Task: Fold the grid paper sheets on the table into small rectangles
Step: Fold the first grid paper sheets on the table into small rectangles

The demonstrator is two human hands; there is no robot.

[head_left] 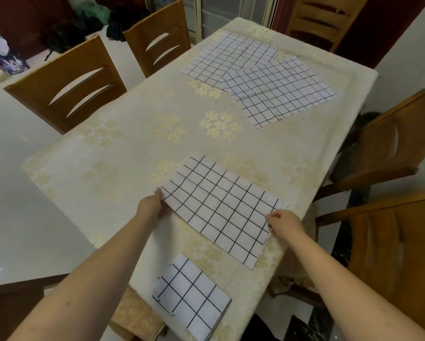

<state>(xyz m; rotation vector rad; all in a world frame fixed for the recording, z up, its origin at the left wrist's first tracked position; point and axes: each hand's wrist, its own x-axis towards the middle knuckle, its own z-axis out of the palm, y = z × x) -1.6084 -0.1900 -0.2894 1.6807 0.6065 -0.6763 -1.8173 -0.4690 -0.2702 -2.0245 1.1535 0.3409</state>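
We find the grid paper sheet (225, 211) flat on the table (113, 153), near edge. Our left hand (152, 205) pinches its left corner; our right hand (284, 223) pinches its right edge. A small folded rectangle (191, 295) lies nearer; creased sheets (260, 75) overlap far right.

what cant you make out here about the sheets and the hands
- Head view: left hand fingertips, tucked under the middle grid sheet.
- How many sheets are in the far pile; they overlap.
- Layers in the small folded rectangle.
- Right hand finger pads, hidden behind its knuckles.
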